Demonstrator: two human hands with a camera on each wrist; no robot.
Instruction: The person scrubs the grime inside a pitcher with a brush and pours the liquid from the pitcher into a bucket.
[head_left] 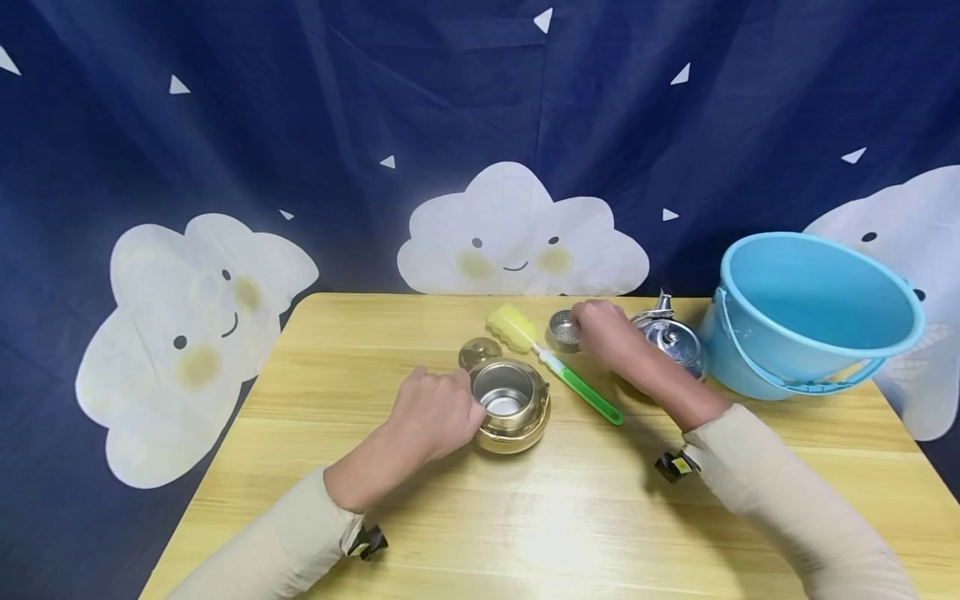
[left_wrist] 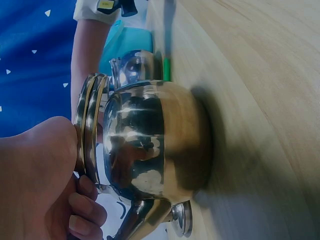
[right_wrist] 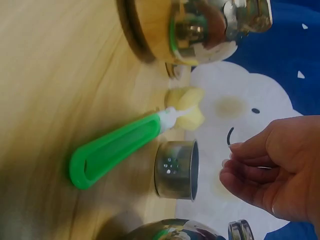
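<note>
My left hand (head_left: 435, 412) grips a gold-coloured metal teapot (left_wrist: 137, 140) at its rim, fingers curled by the spout side. The pot stands upright and lidless on the table, its inside visible from above. Behind it lies its round gold lid (head_left: 480, 352). My right hand (right_wrist: 277, 170) hovers just beside a small perforated metal tea strainer (right_wrist: 175, 170); thumb and fingers are loosely bent with nothing between them. The strainer stands upright on the table. Close by that hand is a silver teapot (head_left: 675, 343), partly hidden behind the forearm in the head view.
A cleaning brush with a green handle (head_left: 581, 390) and yellow sponge head (head_left: 513, 327) lies between the gold pot and the strainer. At the right a large blue bucket (head_left: 787, 367) stands beside the silver teapot. A dark blue cloud-print curtain (head_left: 480, 92) hangs behind the wooden table (head_left: 637, 525).
</note>
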